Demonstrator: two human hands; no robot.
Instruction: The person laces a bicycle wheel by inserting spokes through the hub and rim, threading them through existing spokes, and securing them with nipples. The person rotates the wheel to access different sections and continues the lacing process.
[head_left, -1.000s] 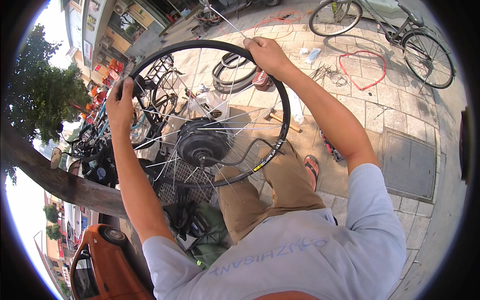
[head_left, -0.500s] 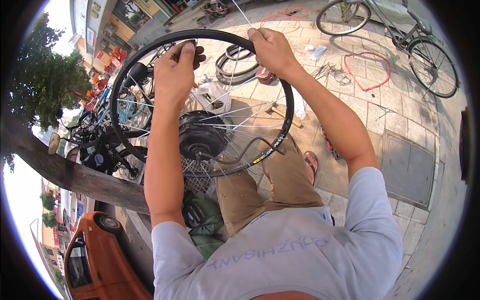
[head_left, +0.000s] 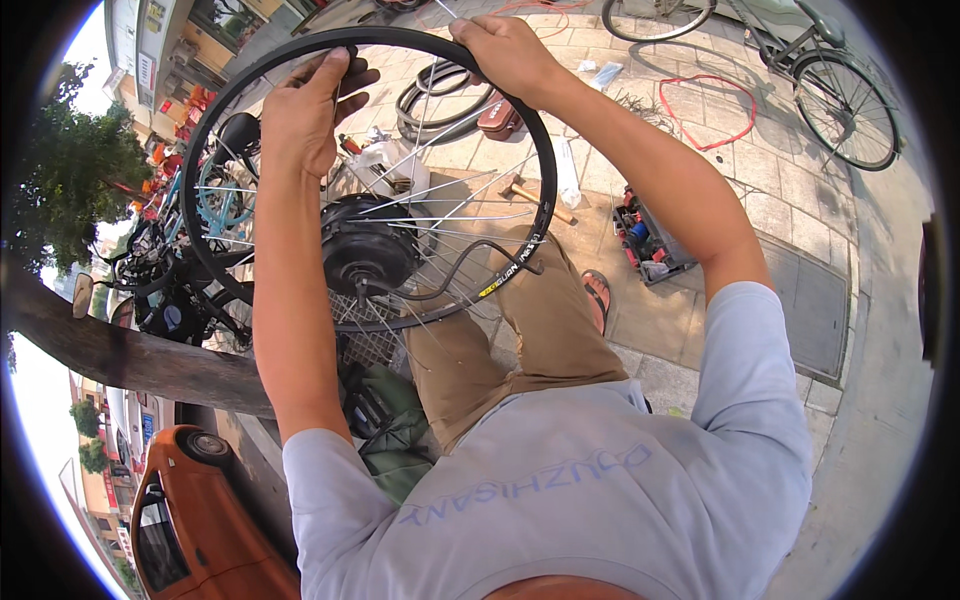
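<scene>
A black bicycle wheel rim (head_left: 548, 185) with silver spokes stands tilted over my lap. Its black hub motor (head_left: 370, 245) has a dark cable curving toward the rim. My left hand (head_left: 305, 115) is inside the upper left of the rim, thumb and curled fingers close to its inner edge; what they pinch, if anything, is hidden. My right hand (head_left: 510, 60) is closed at the rim's upper right. From its thumb and fingers a thin silver rod (head_left: 446, 9) points up and outward, partly cut off by the picture's top.
A hammer (head_left: 540, 197), a red-and-black tool tray (head_left: 648, 240), a brown pouch (head_left: 500, 118) and black tires (head_left: 430, 125) lie on the paving. A red loop (head_left: 710, 78) and a parked bicycle (head_left: 840, 110) are farther right. A tree trunk (head_left: 130, 350) leans at left.
The wheel and both hands appear shifted left and slightly up in the picture, along with the whole surroundings. The right forearm uncovers more of the tool tray. Both hands keep their places at the rim.
</scene>
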